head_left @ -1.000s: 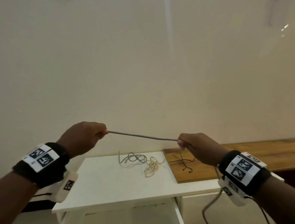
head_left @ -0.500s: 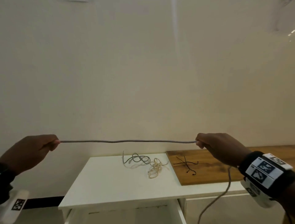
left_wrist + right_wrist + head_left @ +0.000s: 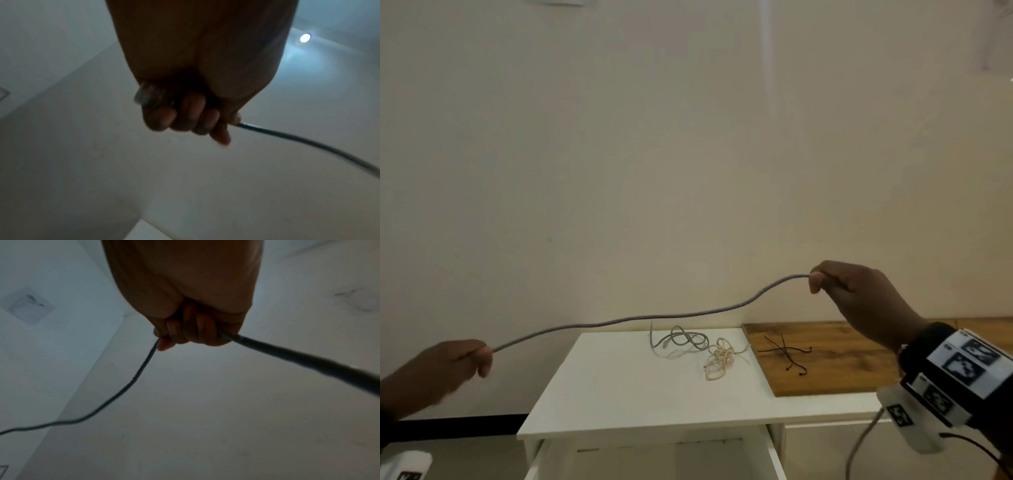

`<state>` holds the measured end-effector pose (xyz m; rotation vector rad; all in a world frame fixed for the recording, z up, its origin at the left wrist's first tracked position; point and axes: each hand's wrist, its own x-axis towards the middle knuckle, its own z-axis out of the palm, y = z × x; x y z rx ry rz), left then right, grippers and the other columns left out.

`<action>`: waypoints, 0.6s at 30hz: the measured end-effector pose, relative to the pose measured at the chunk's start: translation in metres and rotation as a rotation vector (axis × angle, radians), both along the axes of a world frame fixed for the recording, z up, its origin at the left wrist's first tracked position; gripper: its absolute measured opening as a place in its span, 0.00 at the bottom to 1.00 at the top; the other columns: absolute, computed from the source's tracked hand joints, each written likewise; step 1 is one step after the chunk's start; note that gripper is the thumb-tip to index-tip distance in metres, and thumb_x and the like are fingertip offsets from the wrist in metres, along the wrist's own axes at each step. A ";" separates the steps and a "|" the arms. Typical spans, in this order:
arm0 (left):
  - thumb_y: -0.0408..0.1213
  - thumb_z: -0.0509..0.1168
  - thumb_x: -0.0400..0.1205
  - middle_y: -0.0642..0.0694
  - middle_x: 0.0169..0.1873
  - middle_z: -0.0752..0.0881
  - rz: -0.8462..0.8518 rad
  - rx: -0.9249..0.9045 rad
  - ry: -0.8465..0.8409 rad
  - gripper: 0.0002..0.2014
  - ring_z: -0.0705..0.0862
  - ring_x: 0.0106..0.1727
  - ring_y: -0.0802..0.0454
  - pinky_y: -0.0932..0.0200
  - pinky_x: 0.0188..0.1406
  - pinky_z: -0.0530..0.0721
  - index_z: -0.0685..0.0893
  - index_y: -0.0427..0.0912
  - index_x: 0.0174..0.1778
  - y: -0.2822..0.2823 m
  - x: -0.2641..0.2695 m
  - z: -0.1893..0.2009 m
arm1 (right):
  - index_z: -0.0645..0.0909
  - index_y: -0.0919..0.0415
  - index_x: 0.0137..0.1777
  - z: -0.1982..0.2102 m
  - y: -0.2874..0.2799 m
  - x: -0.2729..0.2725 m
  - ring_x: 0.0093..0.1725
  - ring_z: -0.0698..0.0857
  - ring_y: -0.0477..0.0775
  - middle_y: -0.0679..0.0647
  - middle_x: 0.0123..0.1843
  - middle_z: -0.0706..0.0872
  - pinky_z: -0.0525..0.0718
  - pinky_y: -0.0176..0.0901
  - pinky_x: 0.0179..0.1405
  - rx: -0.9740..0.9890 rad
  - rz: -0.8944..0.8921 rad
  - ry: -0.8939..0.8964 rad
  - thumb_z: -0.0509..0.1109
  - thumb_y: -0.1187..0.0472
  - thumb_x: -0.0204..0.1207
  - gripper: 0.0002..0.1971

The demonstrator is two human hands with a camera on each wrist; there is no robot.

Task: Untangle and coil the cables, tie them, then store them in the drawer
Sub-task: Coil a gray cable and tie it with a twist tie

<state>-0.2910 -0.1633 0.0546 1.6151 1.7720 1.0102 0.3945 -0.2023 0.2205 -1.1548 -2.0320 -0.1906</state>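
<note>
A grey cable (image 3: 654,317) spans, slightly slack, between two raised hands above the white worktop (image 3: 626,387). The left hand (image 3: 448,363) grips one end, its clear plug (image 3: 148,95) protruding from the curled fingers. The right hand (image 3: 859,294) grips the cable farther along; the remainder hangs below the wrist. Tangled grey and cream cables (image 3: 698,349) lie on the worktop beside black ties (image 3: 787,354) on a wooden board (image 3: 842,370). The drawer (image 3: 654,459) stands open.

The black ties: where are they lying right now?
In the head view the black ties lie crossed on the wooden board, right of the white table, just beyond the beige cable tangle; neither hand touches them.
</note>
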 end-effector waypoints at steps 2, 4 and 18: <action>0.77 0.74 0.53 0.23 0.23 0.71 -0.084 -0.174 -0.028 0.44 0.71 0.13 0.33 0.60 0.10 0.68 0.85 0.33 0.38 -0.035 0.056 0.021 | 0.81 0.48 0.40 0.014 -0.002 -0.008 0.22 0.70 0.43 0.48 0.27 0.80 0.68 0.31 0.22 0.065 0.007 0.029 0.61 0.54 0.85 0.13; 0.71 0.78 0.57 0.27 0.26 0.81 -0.196 -0.273 -0.051 0.42 0.83 0.24 0.34 0.55 0.22 0.79 0.85 0.31 0.43 -0.040 0.076 0.014 | 0.81 0.49 0.40 0.028 -0.005 -0.017 0.22 0.72 0.44 0.47 0.26 0.79 0.69 0.31 0.22 0.110 0.025 0.032 0.60 0.53 0.85 0.12; 0.57 0.64 0.82 0.49 0.57 0.90 -0.517 0.347 -0.166 0.22 0.87 0.60 0.59 0.51 0.69 0.81 0.82 0.50 0.68 -0.057 0.366 0.183 | 0.83 0.56 0.47 0.043 -0.025 -0.094 0.30 0.82 0.49 0.46 0.34 0.83 0.85 0.52 0.34 0.219 0.154 -0.179 0.56 0.50 0.84 0.16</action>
